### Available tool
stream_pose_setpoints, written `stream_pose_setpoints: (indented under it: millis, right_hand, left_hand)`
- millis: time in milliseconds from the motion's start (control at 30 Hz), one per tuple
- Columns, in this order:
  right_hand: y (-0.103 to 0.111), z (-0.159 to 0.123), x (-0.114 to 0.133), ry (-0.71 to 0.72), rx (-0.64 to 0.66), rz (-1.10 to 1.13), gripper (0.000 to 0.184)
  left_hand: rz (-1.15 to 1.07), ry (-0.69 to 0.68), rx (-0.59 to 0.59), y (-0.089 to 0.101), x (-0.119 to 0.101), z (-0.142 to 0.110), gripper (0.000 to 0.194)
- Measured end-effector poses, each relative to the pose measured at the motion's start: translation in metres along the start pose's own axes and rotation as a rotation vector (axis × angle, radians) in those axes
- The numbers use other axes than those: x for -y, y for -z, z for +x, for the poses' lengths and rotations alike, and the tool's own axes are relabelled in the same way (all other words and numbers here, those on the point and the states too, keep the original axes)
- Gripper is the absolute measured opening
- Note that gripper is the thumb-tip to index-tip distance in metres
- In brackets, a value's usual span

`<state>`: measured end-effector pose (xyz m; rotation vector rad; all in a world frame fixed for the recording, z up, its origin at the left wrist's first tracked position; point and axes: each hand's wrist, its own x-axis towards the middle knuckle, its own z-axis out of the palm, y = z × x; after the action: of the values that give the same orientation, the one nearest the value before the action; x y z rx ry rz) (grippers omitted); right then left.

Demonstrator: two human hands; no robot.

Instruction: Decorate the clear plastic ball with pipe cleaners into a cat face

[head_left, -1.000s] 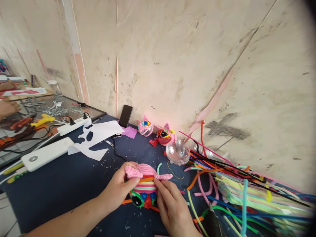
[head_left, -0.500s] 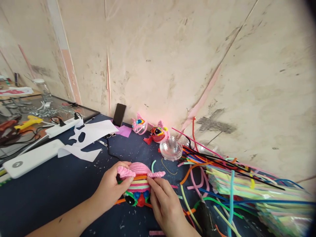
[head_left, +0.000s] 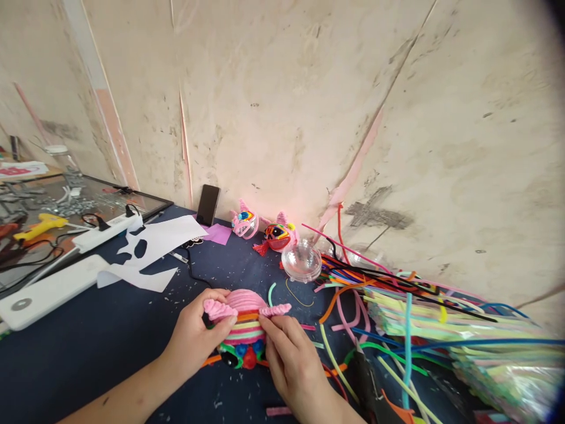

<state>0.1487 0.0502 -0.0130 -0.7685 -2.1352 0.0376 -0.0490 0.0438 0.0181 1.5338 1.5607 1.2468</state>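
Observation:
Between my hands is a round pipe-cleaner animal head (head_left: 247, 335), striped pink, orange, yellow and green, with black eyes, a red nose and two pink twisted ears. My left hand (head_left: 198, 327) grips its left side, thumb by the base of the left ear (head_left: 219, 308). On the other side, my right hand (head_left: 293, 356) has its fingertips pressed at the base of the right ear (head_left: 276, 310). The part of the head under my right fingers is hidden. A black glue gun (head_left: 368, 380) lies just right of my right hand.
Two similar pink heads (head_left: 278, 234) stand by the wall, near a clear plastic half-sphere (head_left: 302, 261) and a phone (head_left: 208, 204). Loose pipe cleaners and bagged bundles (head_left: 489, 377) cover the right side. Cut white paper (head_left: 165, 238) and a power strip (head_left: 108, 231) lie left.
The whole view has shifted slightly to the right. Both hands keep nearly the same hold on the animal head, and the things around it stay in place.

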Motion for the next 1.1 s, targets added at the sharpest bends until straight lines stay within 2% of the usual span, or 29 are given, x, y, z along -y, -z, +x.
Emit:
stream_pose_setpoints:
  millis: [133, 333, 633, 867, 967, 1100]
  right_hand:
    - [0.000, 0.000, 0.000, -0.021, -0.031, 0.031, 0.038]
    - [-0.001, 0.000, 0.000, -0.072, -0.054, 0.103, 0.036]
    - [0.008, 0.006, 0.004, 0.027, -0.061, -0.023, 0.034]
    - [0.008, 0.004, 0.004, 0.020, -0.104, -0.059, 0.034]
    - [0.008, 0.003, 0.004, 0.033, -0.091, -0.082, 0.040]
    - [0.007, 0.004, 0.004, 0.015, -0.071, -0.072, 0.037]
  left_hand:
    - [0.013, 0.002, -0.018, 0.000, 0.000, 0.000, 0.016]
    - [0.026, -0.003, 0.018, 0.002, 0.008, 0.001, 0.016]
    - [0.050, -0.005, 0.030, 0.001, 0.013, 0.002, 0.020]
    - [0.057, -0.037, 0.027, 0.002, 0.011, 0.001, 0.019]
    - [0.064, -0.044, 0.013, 0.001, 0.010, 0.001, 0.018]
    - [0.058, -0.058, -0.005, 0.000, 0.009, 0.001, 0.017]
